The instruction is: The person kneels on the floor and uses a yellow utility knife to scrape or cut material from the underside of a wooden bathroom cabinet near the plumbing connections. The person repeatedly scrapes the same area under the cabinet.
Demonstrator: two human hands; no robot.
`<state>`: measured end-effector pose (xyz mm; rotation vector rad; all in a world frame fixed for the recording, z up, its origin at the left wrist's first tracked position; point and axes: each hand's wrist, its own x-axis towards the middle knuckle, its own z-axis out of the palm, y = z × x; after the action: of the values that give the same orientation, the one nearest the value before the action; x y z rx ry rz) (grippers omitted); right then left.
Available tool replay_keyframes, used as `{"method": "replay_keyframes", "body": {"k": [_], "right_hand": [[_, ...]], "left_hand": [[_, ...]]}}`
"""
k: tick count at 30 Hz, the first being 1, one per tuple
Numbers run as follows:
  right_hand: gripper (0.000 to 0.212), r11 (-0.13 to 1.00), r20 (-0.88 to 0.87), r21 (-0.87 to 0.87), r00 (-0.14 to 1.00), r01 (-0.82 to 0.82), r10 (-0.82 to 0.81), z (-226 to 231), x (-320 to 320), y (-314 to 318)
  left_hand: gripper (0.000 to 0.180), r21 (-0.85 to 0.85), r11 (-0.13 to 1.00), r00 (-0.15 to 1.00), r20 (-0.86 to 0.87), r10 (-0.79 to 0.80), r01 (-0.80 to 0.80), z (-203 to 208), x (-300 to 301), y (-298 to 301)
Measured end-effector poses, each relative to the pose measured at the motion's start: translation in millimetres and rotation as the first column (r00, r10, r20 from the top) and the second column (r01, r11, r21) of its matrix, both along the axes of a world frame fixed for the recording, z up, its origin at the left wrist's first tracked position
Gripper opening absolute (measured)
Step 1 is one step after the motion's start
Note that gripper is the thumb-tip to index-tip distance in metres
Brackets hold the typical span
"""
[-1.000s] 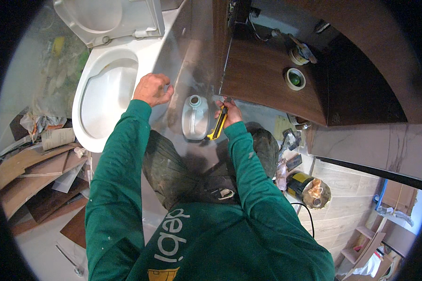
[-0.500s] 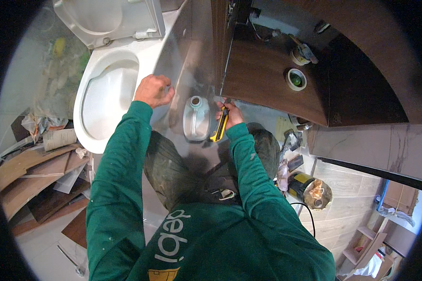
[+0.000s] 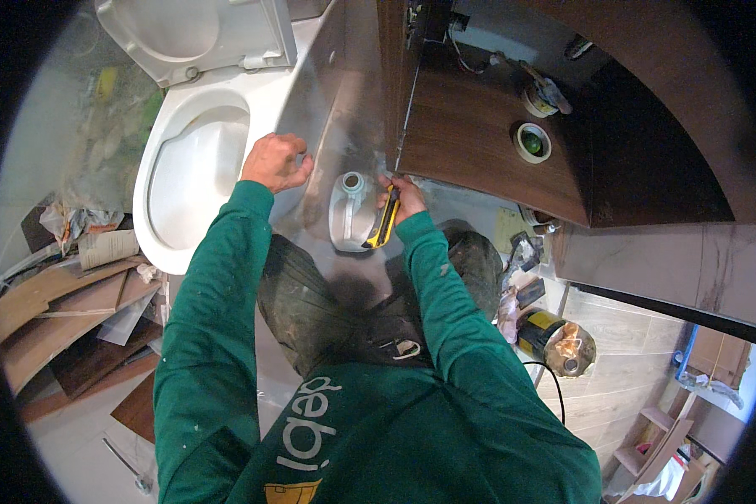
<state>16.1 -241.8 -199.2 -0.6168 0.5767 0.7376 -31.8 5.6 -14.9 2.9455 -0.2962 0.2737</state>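
My right hand (image 3: 408, 198) is closed around a yellow and black utility knife (image 3: 383, 222), low beside the lower corner of the dark wooden cabinet. The knife's handle overlaps the right side of a whitish plastic jug (image 3: 344, 220), which has an open round neck and stands between my knees. The blade end cannot be made out. My left hand (image 3: 275, 161) is closed with curled fingers at the right rim of the white toilet (image 3: 153, 220). Whether anything is in those fingers is hidden.
The cabinet floor (image 3: 470, 126) bears a roll of tape (image 3: 532, 143) and a small tub with a brush (image 3: 543, 99). Scrap boards (image 3: 76, 311) lie piled at the left. A dark canister with a yellow label (image 3: 554, 340) and rubbish lie at the right, near a black cable (image 3: 560, 395).
My right hand has shifted slightly left with the utility knife, which now overlaps the jug's side. My left hand stays in nearly the same place.
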Motion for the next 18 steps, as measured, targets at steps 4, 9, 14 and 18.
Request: {"method": "replay_keyframes", "body": {"k": [4, 9, 14, 18], "right_hand": [[0.02, 0.997, 0.022, 0.047, 0.998, -0.054, 0.053, 5, -6, -16], [0.023, 0.999, 0.059, 0.03, 0.998, -0.037, 0.035, 10, -11, -15], [0.017, 1.0, 0.008, 0.003, 1.0, -0.002, 0.002, 13, -8, -7], [0.012, 0.998, 0.021, -0.068, 1.0, -0.001, 0.002, 13, -3, 0]], "left_hand": [[0.018, -0.018, 1.0, 1.0, 0.022, 0.022, -0.022, -1, 1, -2], [0.018, 0.013, 1.0, 1.0, 0.016, 0.011, -0.011, -1, -1, -1], [0.018, 0.023, 1.0, 1.0, -0.017, 0.018, -0.018, 2, 0, -4], [0.02, 0.02, 1.0, 0.999, -0.04, 0.017, -0.016, 7, 0, -6]]}}
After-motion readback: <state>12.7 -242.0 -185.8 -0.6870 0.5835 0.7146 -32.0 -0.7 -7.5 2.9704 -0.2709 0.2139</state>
